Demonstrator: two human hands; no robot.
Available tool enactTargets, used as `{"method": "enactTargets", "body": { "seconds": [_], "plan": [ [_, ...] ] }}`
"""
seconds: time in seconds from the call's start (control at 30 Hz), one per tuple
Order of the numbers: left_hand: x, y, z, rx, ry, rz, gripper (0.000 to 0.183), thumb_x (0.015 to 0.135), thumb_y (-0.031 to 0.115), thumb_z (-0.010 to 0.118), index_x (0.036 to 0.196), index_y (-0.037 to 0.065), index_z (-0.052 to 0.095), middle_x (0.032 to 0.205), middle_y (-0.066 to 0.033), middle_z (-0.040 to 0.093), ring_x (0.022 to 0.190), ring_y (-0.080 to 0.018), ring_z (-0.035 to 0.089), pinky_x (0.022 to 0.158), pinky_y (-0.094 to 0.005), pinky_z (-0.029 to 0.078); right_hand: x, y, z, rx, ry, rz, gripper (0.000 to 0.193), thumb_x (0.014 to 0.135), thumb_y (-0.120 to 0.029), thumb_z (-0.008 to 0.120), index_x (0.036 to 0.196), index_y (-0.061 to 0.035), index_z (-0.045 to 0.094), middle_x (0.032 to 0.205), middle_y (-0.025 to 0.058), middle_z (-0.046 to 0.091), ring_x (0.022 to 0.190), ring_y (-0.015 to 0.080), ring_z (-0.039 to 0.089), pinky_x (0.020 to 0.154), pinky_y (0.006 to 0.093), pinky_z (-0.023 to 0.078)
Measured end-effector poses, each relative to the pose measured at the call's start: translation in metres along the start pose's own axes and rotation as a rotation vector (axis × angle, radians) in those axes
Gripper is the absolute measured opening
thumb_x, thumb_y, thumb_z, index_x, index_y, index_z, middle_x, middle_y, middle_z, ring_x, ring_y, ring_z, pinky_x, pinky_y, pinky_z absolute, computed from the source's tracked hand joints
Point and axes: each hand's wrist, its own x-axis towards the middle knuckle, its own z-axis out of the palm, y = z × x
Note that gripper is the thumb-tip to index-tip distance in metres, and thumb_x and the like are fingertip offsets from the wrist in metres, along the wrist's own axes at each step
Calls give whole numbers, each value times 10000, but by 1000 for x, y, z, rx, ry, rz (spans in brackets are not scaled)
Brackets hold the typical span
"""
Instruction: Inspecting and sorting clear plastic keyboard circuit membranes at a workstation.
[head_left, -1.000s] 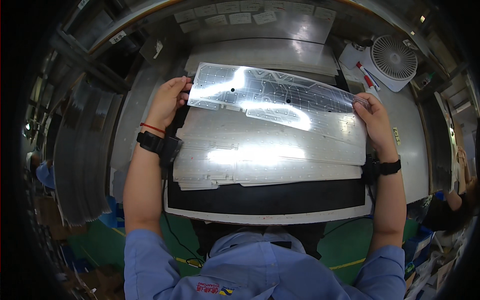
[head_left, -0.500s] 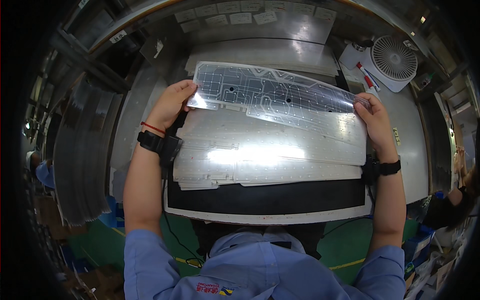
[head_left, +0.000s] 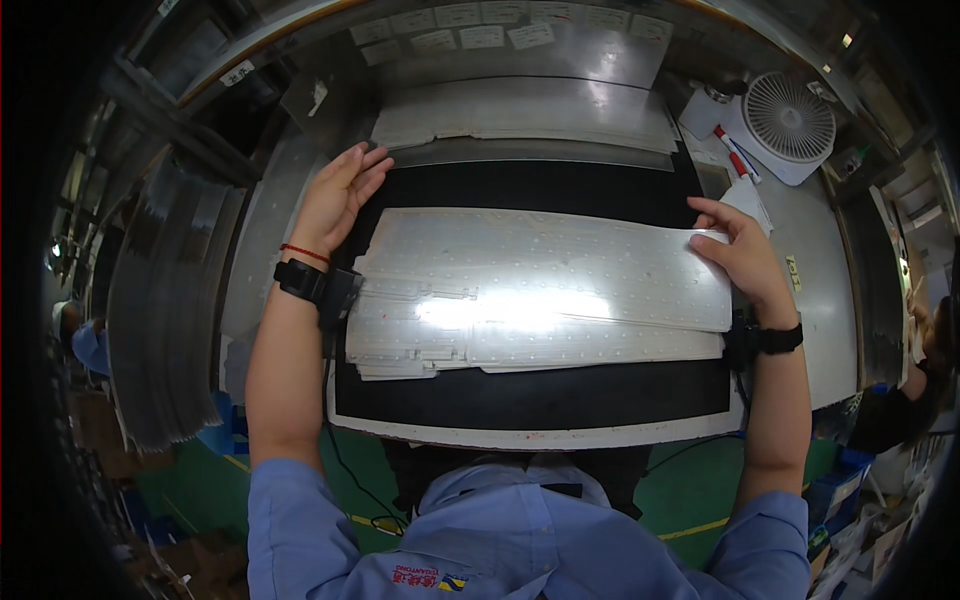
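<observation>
Several thin silvery, translucent sheets with rows of small dots lie in a loosely fanned stack on a black mat. Off the stack's far left corner, my left hand is raised with its fingers apart and nothing in it. At the far right corner, my right hand has its thumb over the top sheet's edge and its index finger stretched out away from the thumb. It does not appear to grip the sheet. Beyond the mat's bare strip lies a second pile of similar sheets.
A white fan stands at the back right, near a red marker. A tall pile of grey sheets rises at the left. Dark cables hang below the table's front edge. Another person's arm shows at far right.
Both hands have let go of the clear sheet with printed circuit lines. It no longer shows above the stack, and where it lies cannot be told. My left hand's fingers have spread.
</observation>
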Motion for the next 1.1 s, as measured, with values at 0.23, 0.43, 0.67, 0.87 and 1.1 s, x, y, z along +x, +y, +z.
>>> {"method": "enactTargets", "body": {
  "seconds": [0.23,0.43,0.67,0.87,1.1],
  "plan": [
    [-1,1,-6,83,-44,-37,373,1003,200,459,1290,-39,446,1252,-190,560,1135,-248,576,946,-307,494,-1,-7,2,-23,-5,39,211,902,-105,618,1086,-9,652,869,-6,614,811,77,549,753,221,447],
    [-8,4,7,137,-67,-58,379,1007,238,455,1273,-31,462,1224,-177,582,1061,-217,606,910,-294,503,3,6,-1,138,112,-72,149,934,-100,573,1040,-13,632,857,-6,610,784,56,532,717,192,433],
    [-9,6,5,214,-224,-158,377,1023,305,409,1197,6,558,1010,-69,666,815,-98,636,729,-244,532,6,9,0,221,217,-50,155,946,-106,560,1057,-21,625,818,-18,588,745,49,515,687,184,422],
    [-12,3,9,224,-235,-139,337,1016,281,430,1177,29,584,965,-17,663,803,-69,627,692,-220,526,6,7,0,252,197,-31,156,952,-118,560,1059,-24,625,798,-23,584,702,46,515,649,184,421],
    [-10,0,4,284,-262,-142,277,992,222,486,1165,34,594,891,6,647,683,-45,559,596,-190,460,7,12,-1,309,218,-47,162,956,-124,560,1072,-28,622,791,-16,591,701,51,536,644,189,435]
  ]
}}
